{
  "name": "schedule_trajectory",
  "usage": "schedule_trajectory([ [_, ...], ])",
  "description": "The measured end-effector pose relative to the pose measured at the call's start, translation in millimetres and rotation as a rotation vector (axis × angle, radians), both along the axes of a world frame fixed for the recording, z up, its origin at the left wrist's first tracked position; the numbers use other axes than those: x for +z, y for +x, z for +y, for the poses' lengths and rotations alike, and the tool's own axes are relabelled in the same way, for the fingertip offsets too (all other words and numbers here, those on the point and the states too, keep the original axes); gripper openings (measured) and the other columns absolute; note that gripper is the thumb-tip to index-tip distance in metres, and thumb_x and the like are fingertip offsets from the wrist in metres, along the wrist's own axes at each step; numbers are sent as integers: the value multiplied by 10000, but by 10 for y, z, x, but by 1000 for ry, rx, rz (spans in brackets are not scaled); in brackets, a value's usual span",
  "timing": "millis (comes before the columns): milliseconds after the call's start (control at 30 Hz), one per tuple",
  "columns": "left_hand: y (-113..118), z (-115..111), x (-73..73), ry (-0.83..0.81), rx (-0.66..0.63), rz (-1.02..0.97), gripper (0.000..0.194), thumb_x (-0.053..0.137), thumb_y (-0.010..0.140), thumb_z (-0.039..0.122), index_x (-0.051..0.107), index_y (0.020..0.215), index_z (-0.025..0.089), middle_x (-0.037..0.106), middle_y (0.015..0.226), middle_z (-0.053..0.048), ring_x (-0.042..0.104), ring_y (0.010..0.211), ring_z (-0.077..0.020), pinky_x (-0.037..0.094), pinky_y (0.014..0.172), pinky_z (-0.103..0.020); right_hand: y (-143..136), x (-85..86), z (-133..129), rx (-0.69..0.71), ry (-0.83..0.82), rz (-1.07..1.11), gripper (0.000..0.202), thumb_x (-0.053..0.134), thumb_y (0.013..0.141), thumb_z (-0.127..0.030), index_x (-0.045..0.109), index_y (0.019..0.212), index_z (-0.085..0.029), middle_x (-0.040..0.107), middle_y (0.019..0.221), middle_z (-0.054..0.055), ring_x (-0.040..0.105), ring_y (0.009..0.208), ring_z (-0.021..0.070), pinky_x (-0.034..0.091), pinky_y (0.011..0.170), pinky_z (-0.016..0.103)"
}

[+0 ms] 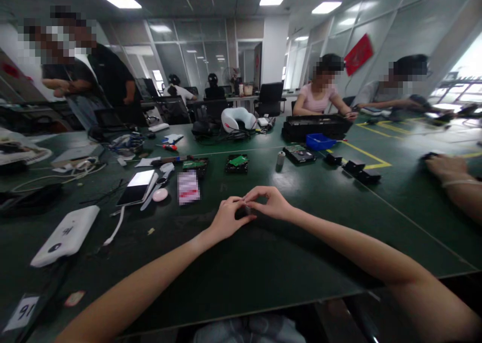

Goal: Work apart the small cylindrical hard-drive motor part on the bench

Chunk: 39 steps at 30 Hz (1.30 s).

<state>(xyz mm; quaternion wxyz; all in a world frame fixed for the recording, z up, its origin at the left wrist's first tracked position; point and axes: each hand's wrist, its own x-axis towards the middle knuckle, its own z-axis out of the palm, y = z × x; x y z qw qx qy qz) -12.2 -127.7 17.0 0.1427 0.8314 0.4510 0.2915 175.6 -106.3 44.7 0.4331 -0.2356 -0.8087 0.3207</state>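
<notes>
My left hand [229, 218] curls its thumb and fingers around a small dark object [247, 209] just above the green table. From the other side, my right hand [270, 202] pinches at the top of it, fingertips touching those of my left. The fingers cover most of this object, so its kind is unclear. Beyond my hands lies a hard drive with a green circuit board [237, 162]. A small grey cylinder [280, 159] stands upright to its right, and a pixelated card [189, 187] rests to the left of my hands.
On the green table [226, 288], a white power bank [66, 236] and a phone [137, 186] lie left. Farther right are another hard drive [299, 153], a blue tray [320, 141] and black blocks [360, 172]. Another person's hand [444, 168] rests at the right edge.
</notes>
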Motion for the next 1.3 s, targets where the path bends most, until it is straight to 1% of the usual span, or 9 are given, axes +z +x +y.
schedule_trajectory([
  [167, -201, -415, 113, -39, -130, 53, 303, 698, 777, 446, 658, 985, 230, 623, 1134, -57, 528, 1099, -258, 395, 917, -394, -71, 83, -306, 241, -13, -47, 132, 676, 805, -249, 703, 871, -138, 711, 876, 76, 677, 832, 171, 547, 793, 312],
  [233, -262, -551, 156, -61, -194, 65, 281, 702, 772, 450, 653, 930, 223, 649, 1062, -44, 511, 1114, -256, 384, 925, -385, -100, 96, -429, 310, -24, -67, 144, 684, 801, -254, 703, 877, -134, 715, 882, 79, 677, 850, 171, 542, 818, 314],
  [333, -318, -662, 192, -69, -286, 84, 270, 706, 767, 457, 632, 863, 216, 659, 972, -28, 501, 1106, -250, 372, 925, -373, -121, 108, -557, 376, -51, -81, 147, 686, 802, -238, 702, 887, -120, 718, 890, 90, 677, 864, 170, 539, 834, 312],
  [400, -336, -685, 192, -69, -304, 84, 275, 701, 770, 461, 620, 840, 207, 647, 945, -30, 509, 1073, -241, 377, 909, -364, -125, 118, -595, 395, -55, -82, 129, 681, 806, -219, 703, 880, -116, 720, 892, 93, 674, 875, 168, 536, 841, 313],
  [667, -341, -689, 148, -59, -306, 64, 244, 698, 772, 380, 605, 903, 197, 629, 974, -50, 500, 1058, -242, 378, 905, -373, -127, 141, -605, 346, -37, -83, 88, 683, 803, -199, 706, 864, -140, 721, 899, 81, 673, 874, 163, 543, 820, 310],
  [867, -343, -670, 160, -32, -307, 75, 230, 681, 767, 342, 609, 935, 201, 639, 975, -46, 500, 1054, -243, 374, 895, -377, -147, 77, -652, 246, 38, 66, 45, 689, 791, -154, 707, 831, -160, 724, 853, 69, 678, 850, 160, 559, 791, 306],
  [1033, -417, -625, 196, 2, -271, 95, 277, 702, 731, 323, 606, 961, 203, 645, 948, -25, 507, 1020, -237, 366, 891, -377, -151, -1, -548, 125, -148, 215, 119, 737, 744, -188, 690, 849, -154, 694, 932, 66, 687, 830, 163, 594, 744, 308],
  [1100, -444, -608, 219, -3, -263, 116, 255, 696, 732, 324, 612, 940, 204, 643, 918, -19, 509, 992, -234, 369, 874, -374, -136, -46, -467, 118, -189, 174, 154, 741, 740, -218, 689, 869, -152, 684, 959, 68, 685, 844, 169, 600, 740, 315],
  [1300, -482, -588, 287, -33, -260, 156, 201, 694, 731, 339, 622, 864, 206, 636, 875, -19, 517, 922, -224, 385, 818, -360, -73, -232, -290, 151, -61, -197, 153, 679, 797, -213, 708, 937, -160, 700, 948, 67, 670, 906, 177, 550, 835, 323],
])
